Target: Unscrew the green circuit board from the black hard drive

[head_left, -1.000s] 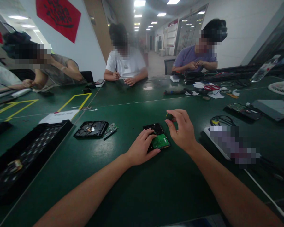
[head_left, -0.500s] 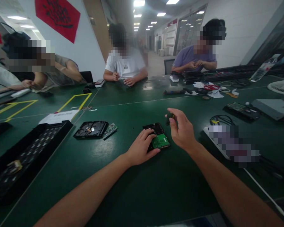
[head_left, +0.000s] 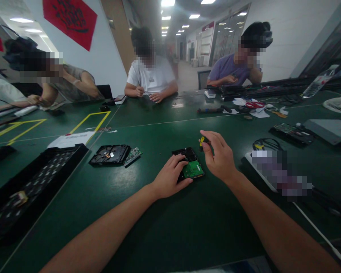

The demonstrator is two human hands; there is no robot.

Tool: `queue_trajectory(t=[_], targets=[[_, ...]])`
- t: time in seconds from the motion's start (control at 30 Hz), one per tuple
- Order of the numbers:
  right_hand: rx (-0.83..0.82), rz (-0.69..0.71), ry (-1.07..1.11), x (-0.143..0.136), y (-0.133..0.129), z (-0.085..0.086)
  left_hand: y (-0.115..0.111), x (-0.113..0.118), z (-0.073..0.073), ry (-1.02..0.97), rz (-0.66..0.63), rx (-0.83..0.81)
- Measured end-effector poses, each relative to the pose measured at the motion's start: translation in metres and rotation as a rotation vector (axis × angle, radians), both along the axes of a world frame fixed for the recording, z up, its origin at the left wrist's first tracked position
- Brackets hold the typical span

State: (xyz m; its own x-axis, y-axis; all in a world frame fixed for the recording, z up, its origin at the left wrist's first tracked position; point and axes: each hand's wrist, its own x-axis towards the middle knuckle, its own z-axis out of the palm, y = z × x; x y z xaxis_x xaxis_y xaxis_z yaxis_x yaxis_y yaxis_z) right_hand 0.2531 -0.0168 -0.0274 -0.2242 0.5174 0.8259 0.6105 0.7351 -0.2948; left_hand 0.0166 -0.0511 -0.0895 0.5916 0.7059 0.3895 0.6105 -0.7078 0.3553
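Observation:
A hard drive with a green circuit board (head_left: 193, 170) lies on the dark green table in front of me. My left hand (head_left: 170, 176) rests on its left side, fingers bent over the drive and thumb along the near edge. Just right of the drive, my right hand (head_left: 218, 155) is raised and pinches a small black and yellow screwdriver (head_left: 203, 142) between thumb and fingers. The screwdriver's tip is too dim to make out.
An opened drive (head_left: 110, 155) and a loose circuit board (head_left: 134, 154) lie left. Beyond them is a long black tray (head_left: 36, 189). Right are a white-edged device (head_left: 261, 172), cables (head_left: 268, 144), another drive (head_left: 291, 133) and a grey box (head_left: 329, 131). Several people sit across the table.
The screwdriver has turned in my right hand's fingers, showing more yellow. My left hand stays on the drive. The person in purple has raised one hand to the face.

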Motion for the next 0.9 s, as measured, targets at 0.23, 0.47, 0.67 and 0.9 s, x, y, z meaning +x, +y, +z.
queue_trajectory(t=[0.23, 0.47, 0.67, 0.9], targets=[[-0.010, -0.023, 0.021, 0.0004, 0.0010, -0.0018, -0.0002, -0.0003, 0.0001, -0.019, -0.005, -0.005], [0.019, -0.070, 0.011, 0.0004, -0.0010, 0.0008, 0.0004, -0.0013, -0.0014, 0.003, -0.002, 0.000], [0.031, -0.026, 0.002, -0.0018, -0.0009, 0.0000, 0.0007, -0.0010, -0.0021, 0.010, -0.004, 0.014], [0.010, -0.044, 0.004, -0.0011, 0.0003, -0.0026, -0.0004, -0.0001, -0.0004, -0.013, -0.004, 0.016]])
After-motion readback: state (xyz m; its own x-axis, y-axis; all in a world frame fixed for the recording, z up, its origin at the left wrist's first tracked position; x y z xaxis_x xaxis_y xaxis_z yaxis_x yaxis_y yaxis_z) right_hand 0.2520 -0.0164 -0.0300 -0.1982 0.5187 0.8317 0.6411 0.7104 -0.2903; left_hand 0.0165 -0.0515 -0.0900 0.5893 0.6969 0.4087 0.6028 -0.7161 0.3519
